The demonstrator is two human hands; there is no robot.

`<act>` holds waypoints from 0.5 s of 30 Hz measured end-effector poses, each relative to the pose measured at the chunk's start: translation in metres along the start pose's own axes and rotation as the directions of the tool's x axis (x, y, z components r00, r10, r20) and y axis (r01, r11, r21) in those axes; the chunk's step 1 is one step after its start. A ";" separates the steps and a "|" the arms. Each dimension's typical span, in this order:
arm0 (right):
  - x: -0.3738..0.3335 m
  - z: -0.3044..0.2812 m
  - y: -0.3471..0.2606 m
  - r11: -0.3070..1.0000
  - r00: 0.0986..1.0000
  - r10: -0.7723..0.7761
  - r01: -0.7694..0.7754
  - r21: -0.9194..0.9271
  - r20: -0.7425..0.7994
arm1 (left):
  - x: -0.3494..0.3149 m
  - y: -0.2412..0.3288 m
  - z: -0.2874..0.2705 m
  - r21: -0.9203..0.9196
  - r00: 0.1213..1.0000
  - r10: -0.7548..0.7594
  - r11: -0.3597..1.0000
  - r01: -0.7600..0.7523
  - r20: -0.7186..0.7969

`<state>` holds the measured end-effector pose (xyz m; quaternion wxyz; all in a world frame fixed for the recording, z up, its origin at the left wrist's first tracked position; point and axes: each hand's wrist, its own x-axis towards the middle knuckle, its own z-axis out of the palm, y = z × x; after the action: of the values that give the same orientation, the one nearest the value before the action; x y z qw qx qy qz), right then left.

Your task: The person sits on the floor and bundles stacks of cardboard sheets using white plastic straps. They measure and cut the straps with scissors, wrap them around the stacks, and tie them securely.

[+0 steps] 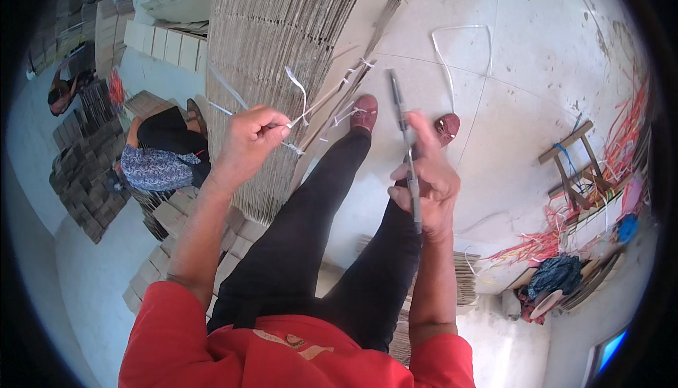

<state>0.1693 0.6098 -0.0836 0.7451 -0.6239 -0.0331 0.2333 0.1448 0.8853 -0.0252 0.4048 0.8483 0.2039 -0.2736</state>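
My left hand [253, 139] is closed in a pinch on a thin white plastic strap [305, 84], whose loose end curls up past the fingertips. Beneath that hand stands a tall stack of flattened cardboard [275, 42], with several short white strap ends [346, 111] sticking out along its right edge. Over my right leg, my right hand [432, 180] grips a long, thin, black-and-grey tool [397, 95] held nearly upright in the picture. Motion blurs both this hand and the tool, so its exact kind cannot be made out.
A white strap loop [452, 29] lies on the floor ahead of my shoes. Cardboard bundles [85, 176] fill the left, where another person [159, 165] sits. At right are a wooden stool [575, 165], tangled red strapping [537, 243] and a dark blue cloth bundle [554, 275].
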 end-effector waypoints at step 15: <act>-0.007 0.032 -0.012 0.890 0.999 0.008 0.013 -0.456 0.043 | -0.009 -0.007 -0.020 0.133 0.997 0.043 0.991 -0.034 -0.065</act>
<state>0.1556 0.6347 -0.0630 0.5774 -0.7760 -0.1040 0.2316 0.1397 0.9038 -0.0130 0.3461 0.8858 0.1825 -0.2494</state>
